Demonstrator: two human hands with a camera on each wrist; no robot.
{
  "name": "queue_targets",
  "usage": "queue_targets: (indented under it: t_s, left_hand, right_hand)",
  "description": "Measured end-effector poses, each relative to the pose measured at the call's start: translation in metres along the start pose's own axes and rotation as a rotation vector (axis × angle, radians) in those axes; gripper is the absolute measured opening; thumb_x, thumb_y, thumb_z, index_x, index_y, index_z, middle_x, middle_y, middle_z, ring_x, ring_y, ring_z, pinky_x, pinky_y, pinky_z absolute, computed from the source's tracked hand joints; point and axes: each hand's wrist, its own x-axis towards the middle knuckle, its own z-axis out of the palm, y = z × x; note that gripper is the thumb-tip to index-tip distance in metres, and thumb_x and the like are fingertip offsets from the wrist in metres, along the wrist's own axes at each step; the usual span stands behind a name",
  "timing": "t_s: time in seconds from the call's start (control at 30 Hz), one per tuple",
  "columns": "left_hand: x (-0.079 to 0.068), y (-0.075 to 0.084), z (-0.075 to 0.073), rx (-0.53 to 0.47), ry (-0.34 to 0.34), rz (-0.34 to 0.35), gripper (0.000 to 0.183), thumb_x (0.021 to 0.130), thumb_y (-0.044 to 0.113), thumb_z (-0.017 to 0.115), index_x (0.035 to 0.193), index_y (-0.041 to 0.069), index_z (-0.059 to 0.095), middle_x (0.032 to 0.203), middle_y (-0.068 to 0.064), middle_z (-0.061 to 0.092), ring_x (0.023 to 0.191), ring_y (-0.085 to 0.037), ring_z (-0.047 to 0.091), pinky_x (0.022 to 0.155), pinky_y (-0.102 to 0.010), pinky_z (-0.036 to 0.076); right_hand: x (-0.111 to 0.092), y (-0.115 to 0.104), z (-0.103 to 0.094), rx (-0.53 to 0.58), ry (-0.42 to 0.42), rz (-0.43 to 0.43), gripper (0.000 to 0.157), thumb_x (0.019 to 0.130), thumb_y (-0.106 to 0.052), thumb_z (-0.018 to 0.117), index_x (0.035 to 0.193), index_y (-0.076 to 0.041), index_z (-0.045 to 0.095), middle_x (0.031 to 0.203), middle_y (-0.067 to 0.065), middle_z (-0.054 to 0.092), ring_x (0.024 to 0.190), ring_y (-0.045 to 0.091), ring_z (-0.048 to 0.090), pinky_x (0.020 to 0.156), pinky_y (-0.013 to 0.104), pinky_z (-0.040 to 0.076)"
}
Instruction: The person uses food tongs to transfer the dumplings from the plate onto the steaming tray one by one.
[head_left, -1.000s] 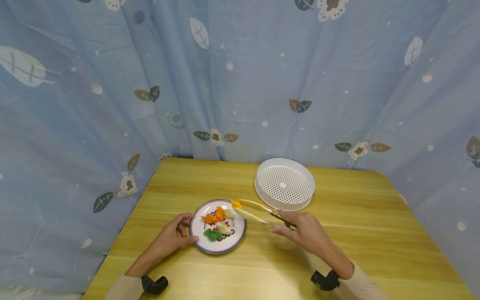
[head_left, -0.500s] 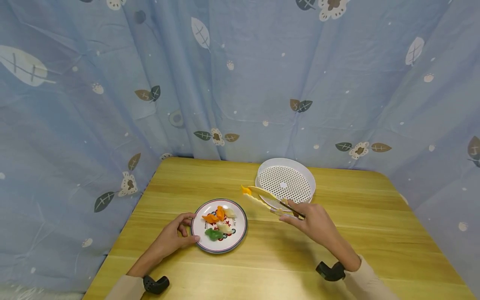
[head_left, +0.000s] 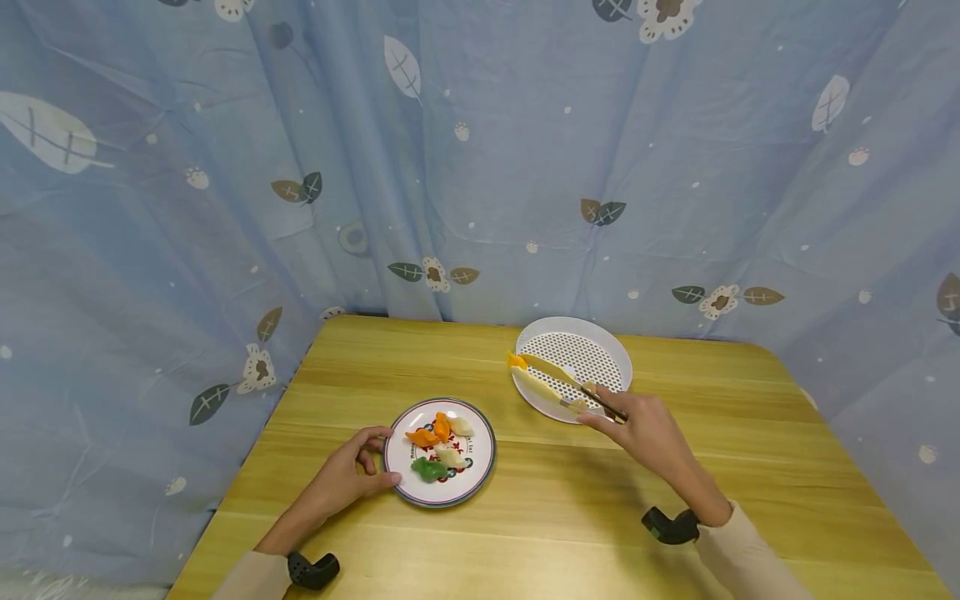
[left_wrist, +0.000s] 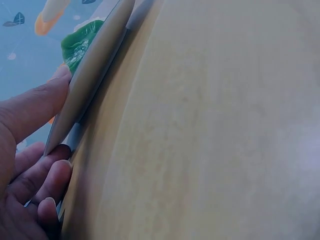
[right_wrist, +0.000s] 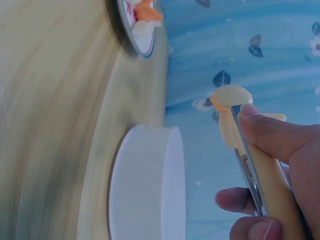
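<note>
My left hand [head_left: 345, 473] holds the left rim of a white patterned plate [head_left: 482, 450], thumb on top and fingers at its edge and underside. Lying on the plate are orange dumplings [head_left: 422, 437], pale dumplings [head_left: 452, 456] and a green dumpling [head_left: 429, 469]; the green one [left_wrist: 80, 42] shows behind the rim in the left wrist view. My right hand [head_left: 648, 433] grips a pair of food tongs [head_left: 542, 383] by the handle. Between their tips sits a yellow dumpling [head_left: 517, 361], raised at the left rim of a round white perforated steamer tray [head_left: 611, 342].
Both the plate and the tray rest on a wooden table [head_left: 487, 550]. A blue patterned curtain [head_left: 480, 167] hangs behind the table and along its sides. In the right wrist view the tray's tall side wall [right_wrist: 140, 185] stands below the tongs.
My right hand has carried the tongs and yellow dumpling from the plate's upper right edge, up and right to the tray. The left hand and plate have stayed in place.
</note>
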Motion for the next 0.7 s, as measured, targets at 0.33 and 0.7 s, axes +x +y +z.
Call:
queue_targets:
  t_s: [0.33, 0.7]
  left_hand:
    - [-0.002, -0.001, 0.000, -0.003, -0.008, 0.021, 0.072, 0.076, 0.023, 0.094, 0.139, 0.017, 0.058, 0.111, -0.006, 0.061, 0.082, -0.022, 0.053, 0.069, -0.028, 0.043]
    - [0.000, -0.002, 0.000, -0.013, -0.003, 0.024, 0.072, 0.075, 0.022, 0.094, 0.138, 0.017, 0.058, 0.111, -0.007, 0.060, 0.082, -0.022, 0.053, 0.069, -0.028, 0.043]
  right_hand:
    - [0.002, 0.031, 0.003, 0.003, -0.019, 0.086, 0.054, 0.090, -0.044, 0.078, 0.131, -0.009, 0.071, 0.114, 0.013, 0.075, 0.052, 0.005, 0.031, 0.050, 0.027, 0.033]
    - [0.013, 0.059, 0.000, -0.050, -0.033, 0.178, 0.059, 0.090, -0.044, 0.079, 0.130, -0.002, 0.069, 0.086, 0.020, 0.073, 0.052, 0.013, 0.033, 0.051, 0.031, 0.031]
